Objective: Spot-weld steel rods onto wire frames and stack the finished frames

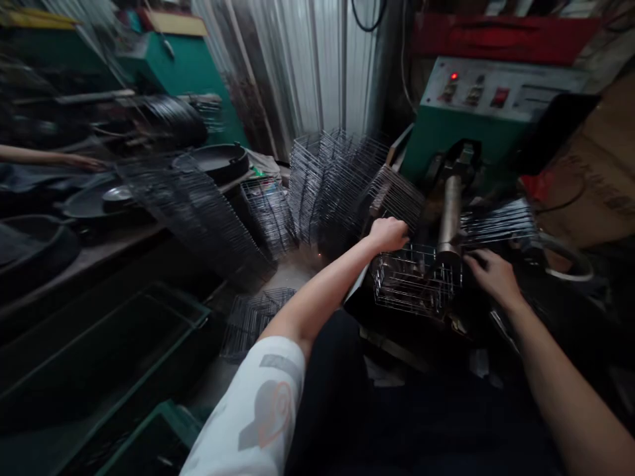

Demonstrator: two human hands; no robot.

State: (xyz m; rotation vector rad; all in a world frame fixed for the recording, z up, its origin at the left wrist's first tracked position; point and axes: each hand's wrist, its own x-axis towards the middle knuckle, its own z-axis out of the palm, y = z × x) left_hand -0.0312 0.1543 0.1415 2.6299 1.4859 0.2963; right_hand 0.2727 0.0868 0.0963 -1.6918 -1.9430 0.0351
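A wire basket (411, 284) sits under the metal cylinder (450, 218) of a green machine with a control panel (506, 92). My left hand (389, 235) is closed at the basket's upper left edge; what its fingers grip is too small to make out. To the right of the cylinder, my right hand (491, 272) is beside the basket's right side, its thumb and fingers apart. Metal rods (501, 223) lie just beyond my right hand. Behind my left hand leans a small wire grid (397, 192).
Stacked wire baskets (332, 178) stand beyond my left arm, with more wire baskets (253, 317) lower down. A long wire stack (198, 218) leans by the bench at left. Round black pans (213, 162) lie there, near another person's hand (82, 161). Green-edged frames (143, 370) are at lower left.
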